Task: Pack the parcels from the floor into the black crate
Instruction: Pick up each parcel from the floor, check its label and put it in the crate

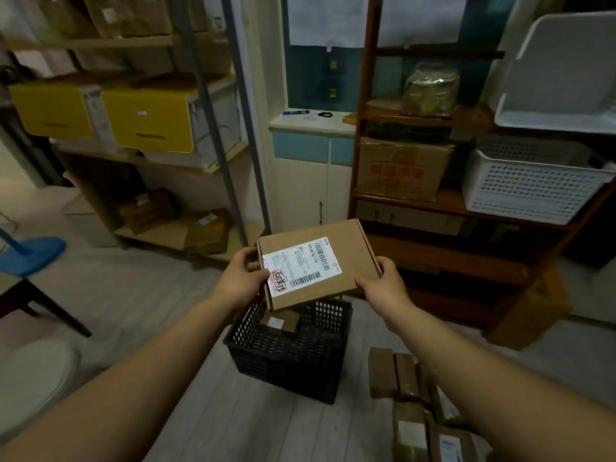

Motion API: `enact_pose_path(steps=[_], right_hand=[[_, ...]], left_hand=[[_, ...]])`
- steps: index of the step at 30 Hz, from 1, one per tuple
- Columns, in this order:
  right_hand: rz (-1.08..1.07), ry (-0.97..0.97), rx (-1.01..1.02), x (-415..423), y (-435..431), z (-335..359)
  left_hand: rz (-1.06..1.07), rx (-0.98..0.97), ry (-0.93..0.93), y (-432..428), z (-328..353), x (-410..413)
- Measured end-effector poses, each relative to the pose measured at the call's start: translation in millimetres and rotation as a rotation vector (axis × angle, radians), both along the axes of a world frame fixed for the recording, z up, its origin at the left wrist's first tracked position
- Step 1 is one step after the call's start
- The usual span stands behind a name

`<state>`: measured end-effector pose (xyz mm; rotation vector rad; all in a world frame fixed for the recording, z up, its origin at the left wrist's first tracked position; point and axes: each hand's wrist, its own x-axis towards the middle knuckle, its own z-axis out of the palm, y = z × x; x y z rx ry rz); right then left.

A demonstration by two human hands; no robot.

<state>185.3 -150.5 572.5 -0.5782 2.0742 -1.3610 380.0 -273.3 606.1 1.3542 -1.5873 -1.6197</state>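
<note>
Pinch from my left hand (243, 278) and right hand (383, 286) steadies the flat brown cardboard parcel (348, 258). Held flat, it should fit the black mesh crate (290, 358) below.

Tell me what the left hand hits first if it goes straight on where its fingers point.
The cardboard parcel itself: the left hand grips its left edge, fingers pointing right and forward into it. The right hand holds the opposite edge, so it would likely come next; depth is unclear.

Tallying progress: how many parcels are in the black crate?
1 visible: a brown parcel inside the black crate, below the box the left hand and right hand hold; more may be hidden.
</note>
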Motion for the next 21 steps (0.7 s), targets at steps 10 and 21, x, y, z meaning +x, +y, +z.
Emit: enact_pose_path(steps=[10, 21], right_hand=[[0.159, 0.072, 0.144, -44.4, -119.5, -68.4], [0.207, 0.184, 0.415, -69.1, -178.2, -125.7]], left_hand=[[-0.076, -0.067, -0.263, -122.3, -49.8, -47.3], [-0.5, -0.201, -0.411, -220.5, -116.5, -112.0]])
